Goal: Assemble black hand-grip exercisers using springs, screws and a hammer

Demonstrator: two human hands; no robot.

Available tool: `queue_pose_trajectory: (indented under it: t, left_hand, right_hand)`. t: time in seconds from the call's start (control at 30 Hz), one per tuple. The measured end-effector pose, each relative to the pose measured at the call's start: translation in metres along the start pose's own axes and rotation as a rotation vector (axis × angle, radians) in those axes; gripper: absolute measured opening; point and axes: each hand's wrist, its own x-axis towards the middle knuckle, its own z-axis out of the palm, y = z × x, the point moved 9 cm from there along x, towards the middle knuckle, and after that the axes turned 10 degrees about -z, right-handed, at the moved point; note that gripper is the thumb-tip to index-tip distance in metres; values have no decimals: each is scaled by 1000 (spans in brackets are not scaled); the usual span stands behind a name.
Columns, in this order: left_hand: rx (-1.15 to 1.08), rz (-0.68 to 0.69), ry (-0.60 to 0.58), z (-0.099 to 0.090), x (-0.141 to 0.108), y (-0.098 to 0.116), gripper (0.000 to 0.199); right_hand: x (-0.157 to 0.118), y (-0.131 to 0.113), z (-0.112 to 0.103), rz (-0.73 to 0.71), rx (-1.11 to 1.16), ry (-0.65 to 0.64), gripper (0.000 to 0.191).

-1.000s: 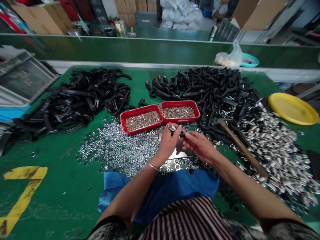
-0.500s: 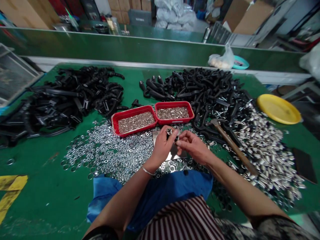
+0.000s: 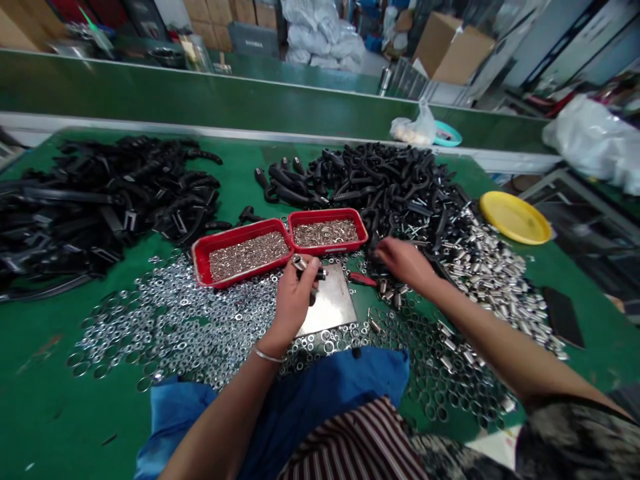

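Note:
My left hand [image 3: 294, 293] is closed around a small black plastic part with a shiny metal sleeve [image 3: 300, 262], above a flat metal plate [image 3: 333, 303]. My right hand [image 3: 407, 265] reaches to the near edge of a heap of black curved plastic handles [image 3: 395, 180]. Its fingers are blurred and partly hidden among the dark parts, so what they touch cannot be made out. Just left of this hand lies a red-handled tool [image 3: 363, 279], with a few metal sleeves [image 3: 397, 298] beside it.
Two red trays [image 3: 245, 235] of small metal pieces stand behind my left hand. Loose metal rings [image 3: 200, 327] spread left. Metal sleeves are heaped right, by a yellow plate [image 3: 517, 219] and a dark flat slab [image 3: 563, 317]. More black parts [image 3: 100, 193] lie far left. Blue cloth [image 3: 340, 380] covers the front edge.
My right hand has left the part it was working on beside my left hand and moved right to the black handles. The hammer is now hidden from sight. The view has turned rightward.

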Motion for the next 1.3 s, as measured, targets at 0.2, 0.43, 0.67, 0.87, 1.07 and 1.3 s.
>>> queue_pose_trajectory:
  t: [0.2,0.43,0.67,0.87,1.07,1.3]
  left_hand:
    - [-367,-226,-80,9,7,-19,31]
    - [-732,-465,-226,23,8,-36,32]
    - [-764,-469,-240,31,2,-36,28]
    - [-753,-406,-220,38,-6,-23,29]
    - [-640,-331,-142,21,4,-24,31]
    - [-330,-281,-221,22,2,-22,28]
  right_hand:
    - [50,115,-34,-98,-547,-258,16]
    - [63,121,-35,-261,-426,-274,8]
    - [4,-40,-35,-234,558,295,31]
    - [-27,-129,12,-251,659,556,23]
    - [-29,-134,13,-409,268,340,17]
    - [-22,-133,11,-498,276,133,21]
